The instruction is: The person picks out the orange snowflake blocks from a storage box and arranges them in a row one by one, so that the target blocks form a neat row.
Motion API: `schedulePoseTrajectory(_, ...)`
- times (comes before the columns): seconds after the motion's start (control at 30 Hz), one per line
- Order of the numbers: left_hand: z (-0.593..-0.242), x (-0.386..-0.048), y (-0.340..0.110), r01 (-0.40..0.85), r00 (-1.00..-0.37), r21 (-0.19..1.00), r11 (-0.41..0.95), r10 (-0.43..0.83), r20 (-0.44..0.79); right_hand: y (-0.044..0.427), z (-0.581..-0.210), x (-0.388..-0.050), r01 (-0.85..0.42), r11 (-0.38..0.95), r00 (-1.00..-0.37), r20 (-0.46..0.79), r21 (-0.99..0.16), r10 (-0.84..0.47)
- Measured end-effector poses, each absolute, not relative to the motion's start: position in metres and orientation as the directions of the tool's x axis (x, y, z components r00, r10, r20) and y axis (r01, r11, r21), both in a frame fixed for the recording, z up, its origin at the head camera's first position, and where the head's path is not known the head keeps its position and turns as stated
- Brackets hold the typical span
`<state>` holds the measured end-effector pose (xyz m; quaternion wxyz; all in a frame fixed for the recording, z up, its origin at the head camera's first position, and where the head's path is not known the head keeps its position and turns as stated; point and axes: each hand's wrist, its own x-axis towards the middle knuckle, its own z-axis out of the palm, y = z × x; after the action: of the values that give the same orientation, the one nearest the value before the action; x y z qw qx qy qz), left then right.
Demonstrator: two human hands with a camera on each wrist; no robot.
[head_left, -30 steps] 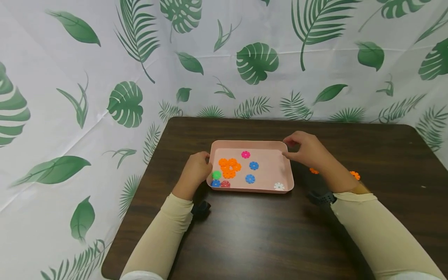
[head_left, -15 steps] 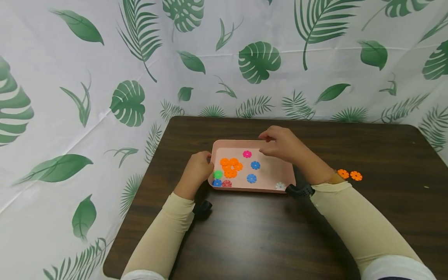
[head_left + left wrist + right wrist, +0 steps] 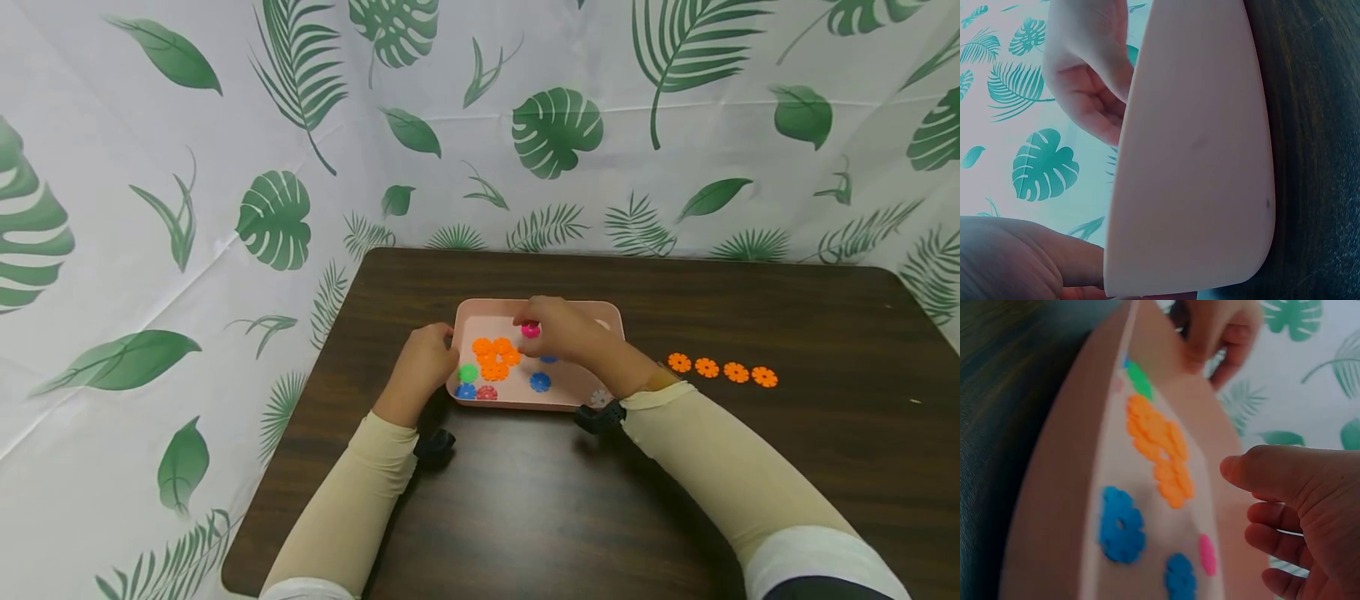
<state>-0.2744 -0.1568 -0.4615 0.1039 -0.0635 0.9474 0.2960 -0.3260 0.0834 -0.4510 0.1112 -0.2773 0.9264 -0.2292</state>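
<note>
A pink tray (image 3: pixel 611 315) lies on the dark table, holding notched plastic discs. My left hand (image 3: pixel 425 364) grips its left rim, with the thumb at the edge in the right wrist view. My right hand (image 3: pixel 566 333) hovers over the tray, fingers loosely bent and nothing visible between them. Its thumb and fingertips are near a cluster of orange discs (image 3: pixel 1157 434) and a pink disc (image 3: pixel 530 331). Blue discs (image 3: pixel 1121 525), a green disc (image 3: pixel 468 372) and a red disc (image 3: pixel 487 392) lie inside. A white disc (image 3: pixel 600 398) is at the tray's near right corner, partly hidden by the right wrist.
To the right of the tray, several orange discs (image 3: pixel 707 367) lie in a row on the brown wooden table (image 3: pixel 525 500). A white cloth with green leaf prints (image 3: pixel 557 133) hangs behind and to the left of the table.
My right hand has moved left from the tray's right rim to over its middle, uncovering the row of orange discs. The left hand stays on the left rim.
</note>
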Motion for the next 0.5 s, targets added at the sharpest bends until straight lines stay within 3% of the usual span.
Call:
schedulePoseTrajectory(0.3, -0.462, -0.273, -0.156, -0.160, -0.977, 0.543, 0.824, -0.054, -0.205, 0.061, -0.475, -0.333, -0.597, 0.722, -0.754, -0.063, -0.350, -0.654)
schedulePoseTrajectory(0.5, -0.462, -0.273, -0.157, -0.145, -0.981, 0.547, 0.824, -0.046, -0.190, 0.052, -0.483, -0.334, -0.584, 0.741, -0.772, -0.056, -0.331, -0.633)
